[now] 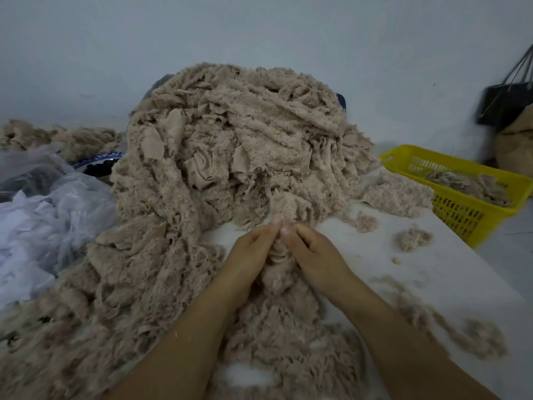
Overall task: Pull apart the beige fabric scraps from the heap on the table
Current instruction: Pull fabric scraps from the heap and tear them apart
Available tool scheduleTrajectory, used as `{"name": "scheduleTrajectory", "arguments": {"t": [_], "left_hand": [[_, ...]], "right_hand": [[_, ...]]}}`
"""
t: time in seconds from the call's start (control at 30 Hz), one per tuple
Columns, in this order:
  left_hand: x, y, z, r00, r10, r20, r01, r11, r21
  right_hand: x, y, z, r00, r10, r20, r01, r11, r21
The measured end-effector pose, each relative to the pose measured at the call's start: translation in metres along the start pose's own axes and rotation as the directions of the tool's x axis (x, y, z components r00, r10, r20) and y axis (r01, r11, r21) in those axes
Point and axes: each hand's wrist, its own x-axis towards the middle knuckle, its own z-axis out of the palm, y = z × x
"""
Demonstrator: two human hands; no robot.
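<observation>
A tall heap of beige fuzzy fabric scraps point(230, 145) covers the middle of the white table point(432, 272) and spills toward me on the left. My left hand point(251, 252) and my right hand point(314, 252) meet at the heap's near foot. Both pinch one beige scrap point(278, 255) between thumbs and fingers, thumbs nearly touching. The scrap runs from between my palms up toward the heap. More loose beige fluff lies beneath my forearms.
A yellow plastic basket point(461, 209) holding a few scraps stands at the right table edge. Clear plastic bags point(49, 215) lie at the left. Small tufts point(412, 236) dot the table's right side. A dark bag point(507, 102) hangs at the far right wall.
</observation>
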Motion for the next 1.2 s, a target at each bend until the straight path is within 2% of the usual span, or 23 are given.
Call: {"name": "scheduleTrajectory", "arguments": {"t": [0.1, 0.17, 0.27, 0.37, 0.47, 0.57, 0.63, 0.67, 0.73, 0.87, 0.93, 1.03, 1.13, 1.2], "left_hand": [[0.003, 0.002, -0.002, 0.994, -0.107, -0.023, 0.104, 0.99, -0.1], [0.004, 0.003, -0.003, 0.985, -0.17, -0.027, 0.161, 0.966, -0.201], [0.005, 0.004, -0.008, 0.955, -0.286, 0.078, 0.288, 0.83, -0.478], [0.005, 0.009, -0.01, 0.932, -0.331, 0.144, 0.35, 0.729, -0.588], [0.007, 0.006, -0.009, 0.961, -0.272, 0.055, 0.254, 0.78, -0.572], [0.002, 0.004, 0.0, 0.988, -0.157, -0.014, 0.145, 0.942, -0.304], [0.0, 0.002, 0.005, 0.997, -0.078, 0.002, 0.078, 0.988, -0.134], [-0.001, 0.002, 0.006, 0.998, -0.057, 0.01, 0.057, 0.993, -0.104], [-0.001, 0.002, 0.007, 0.999, -0.05, 0.008, 0.051, 0.988, -0.143], [-0.002, 0.006, 0.004, 0.99, -0.134, 0.031, 0.136, 0.921, -0.366], [0.001, 0.008, 0.001, 0.983, -0.184, 0.023, 0.178, 0.9, -0.398], [0.005, 0.006, -0.005, 0.98, -0.196, 0.022, 0.192, 0.921, -0.339], [0.004, 0.006, -0.007, 0.981, -0.172, 0.091, 0.19, 0.947, -0.257], [0.002, 0.008, -0.007, 0.972, -0.19, 0.14, 0.223, 0.934, -0.28]], "right_hand": [[-0.002, 0.002, 0.001, 0.993, -0.049, 0.103, 0.063, 0.989, -0.132], [-0.004, 0.004, 0.002, 0.987, -0.044, 0.158, 0.066, 0.988, -0.142], [-0.004, 0.004, 0.001, 0.979, -0.012, 0.204, 0.037, 0.992, -0.118], [-0.005, 0.004, 0.0, 0.974, 0.032, 0.226, -0.005, 0.993, -0.118], [-0.003, -0.001, 0.001, 0.989, 0.103, 0.102, -0.098, 0.994, -0.051], [0.002, 0.001, 0.0, 0.987, 0.157, -0.026, -0.157, 0.987, 0.016], [0.004, 0.003, 0.0, 0.987, 0.154, -0.042, -0.155, 0.988, -0.029], [0.004, 0.005, 0.0, 0.988, 0.142, -0.054, -0.145, 0.988, -0.046], [0.005, 0.006, -0.002, 0.99, 0.117, -0.078, -0.121, 0.991, -0.049], [0.003, 0.0, -0.002, 0.994, 0.045, -0.101, -0.049, 0.998, -0.038], [0.002, -0.001, -0.001, 0.989, -0.067, -0.131, 0.047, 0.987, -0.151], [0.003, -0.001, 0.0, 0.961, -0.247, -0.121, 0.189, 0.912, -0.363], [0.003, -0.003, 0.01, 0.936, -0.352, 0.02, 0.3, 0.767, -0.568], [0.001, -0.002, 0.015, 0.911, -0.396, 0.112, 0.369, 0.664, -0.65]]}}
